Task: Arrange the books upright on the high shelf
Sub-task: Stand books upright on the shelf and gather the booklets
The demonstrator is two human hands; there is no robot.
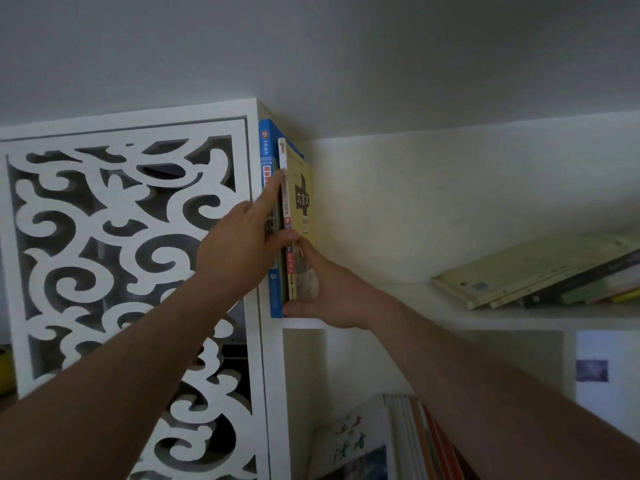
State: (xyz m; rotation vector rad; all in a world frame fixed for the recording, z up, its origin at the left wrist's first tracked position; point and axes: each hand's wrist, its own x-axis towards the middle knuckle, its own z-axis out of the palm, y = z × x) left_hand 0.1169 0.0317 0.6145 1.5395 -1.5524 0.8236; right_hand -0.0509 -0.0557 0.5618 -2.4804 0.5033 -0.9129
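Your left hand (242, 244) presses straight fingers on the spines; your right hand (325, 292) pinches the yellow book (301, 202) at the high shelf's (398, 322) left end. Push it flush, upright.

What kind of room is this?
Probably a home study or bedroom corner: a white bookshelf with upright paperback books, a white carved scrollwork panel, and a plain grey ceiling close above.

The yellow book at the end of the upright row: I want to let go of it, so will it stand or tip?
The yellow book looks thin and soft-covered, so probably light and a bit floppy. Its right side faces open shelf, so it may tip right once the right hand leaves. The blue book props it only on the left.
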